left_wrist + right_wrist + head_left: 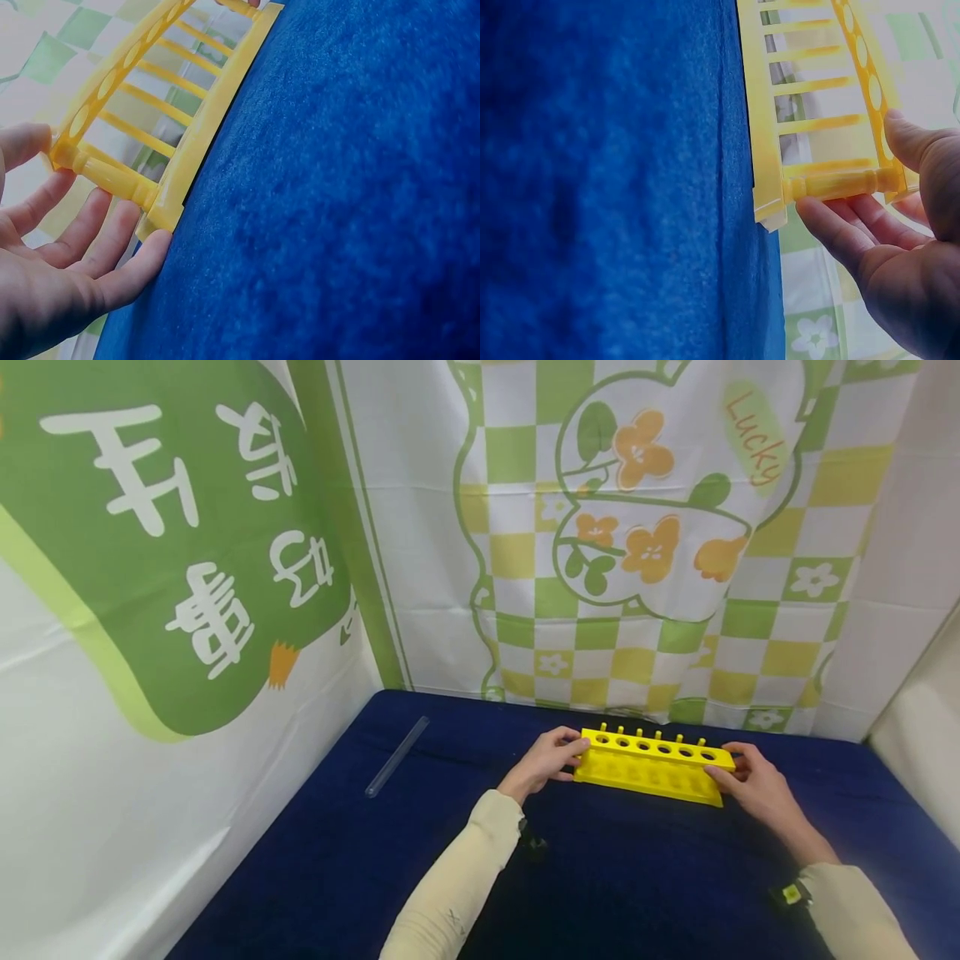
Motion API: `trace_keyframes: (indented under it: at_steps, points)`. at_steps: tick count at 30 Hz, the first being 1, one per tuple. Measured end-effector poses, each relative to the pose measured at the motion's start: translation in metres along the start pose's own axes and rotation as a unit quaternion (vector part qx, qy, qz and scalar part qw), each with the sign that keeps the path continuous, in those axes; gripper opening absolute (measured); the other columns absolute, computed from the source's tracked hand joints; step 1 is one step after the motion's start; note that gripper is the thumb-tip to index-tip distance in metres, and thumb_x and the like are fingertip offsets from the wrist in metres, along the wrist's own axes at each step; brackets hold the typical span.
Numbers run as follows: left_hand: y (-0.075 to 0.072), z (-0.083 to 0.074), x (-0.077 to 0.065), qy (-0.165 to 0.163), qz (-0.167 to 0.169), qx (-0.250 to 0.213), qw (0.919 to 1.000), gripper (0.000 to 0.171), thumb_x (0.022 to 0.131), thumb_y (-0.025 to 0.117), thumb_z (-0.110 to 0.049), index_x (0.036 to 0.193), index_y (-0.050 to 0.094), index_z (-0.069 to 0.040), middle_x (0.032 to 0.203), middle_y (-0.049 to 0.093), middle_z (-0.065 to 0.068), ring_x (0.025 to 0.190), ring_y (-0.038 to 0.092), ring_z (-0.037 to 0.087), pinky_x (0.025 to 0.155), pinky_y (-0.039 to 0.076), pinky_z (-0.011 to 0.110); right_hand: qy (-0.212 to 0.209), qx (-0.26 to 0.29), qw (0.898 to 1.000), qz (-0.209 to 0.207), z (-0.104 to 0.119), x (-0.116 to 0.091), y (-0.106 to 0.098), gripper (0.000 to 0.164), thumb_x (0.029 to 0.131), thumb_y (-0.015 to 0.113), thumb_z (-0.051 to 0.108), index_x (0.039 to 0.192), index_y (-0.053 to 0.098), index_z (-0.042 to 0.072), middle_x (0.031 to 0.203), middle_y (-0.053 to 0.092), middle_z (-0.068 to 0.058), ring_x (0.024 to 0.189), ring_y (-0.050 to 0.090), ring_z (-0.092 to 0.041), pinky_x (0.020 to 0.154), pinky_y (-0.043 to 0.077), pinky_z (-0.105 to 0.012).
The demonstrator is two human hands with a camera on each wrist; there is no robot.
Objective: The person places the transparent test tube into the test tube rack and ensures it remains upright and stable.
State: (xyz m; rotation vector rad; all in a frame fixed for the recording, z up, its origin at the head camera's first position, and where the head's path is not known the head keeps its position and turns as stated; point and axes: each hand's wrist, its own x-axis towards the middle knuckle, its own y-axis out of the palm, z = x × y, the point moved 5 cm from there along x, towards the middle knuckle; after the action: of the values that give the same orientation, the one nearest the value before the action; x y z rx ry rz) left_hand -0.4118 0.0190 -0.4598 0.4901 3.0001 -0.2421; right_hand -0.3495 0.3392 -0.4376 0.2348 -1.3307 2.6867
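Observation:
A yellow test tube rack [651, 767] stands upright at the back of the table, a row of round holes along its top bar and several pegs behind them. At its left end my left hand [546, 762] grips the rack, thumb at the top corner; the left wrist view shows fingers [82, 229] spread along the end post down to the base. My right hand [759, 783] holds the opposite end, its thumb [911, 142] on the top bar and its fingers curled behind the end post. No tube shows in the holes.
A clear test tube [397, 757] lies on the dark blue tablecloth [315, 868] to the left, apart from both hands. Patterned curtains [517, 527] hang behind the table and along its left side.

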Motion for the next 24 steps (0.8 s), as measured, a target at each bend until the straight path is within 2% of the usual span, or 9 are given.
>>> trace_keyframes:
  at_steps: [24]
  points:
    - [-0.013,0.004,-0.003,0.0,0.0,0.002,1.0,0.038,0.091,0.066,-0.047,0.12,0.061,-0.022,0.118,0.063,0.005,0.1,0.068,0.02,0.086,0.058,0.044,-0.001,0.009,1.0,0.02,0.011,0.0,0.008,0.078,0.094,0.057,0.055,0.14,0.037,-0.005,0.114,0.058,-0.031,0.098,0.064,-0.041,0.072,0.056,-0.044]
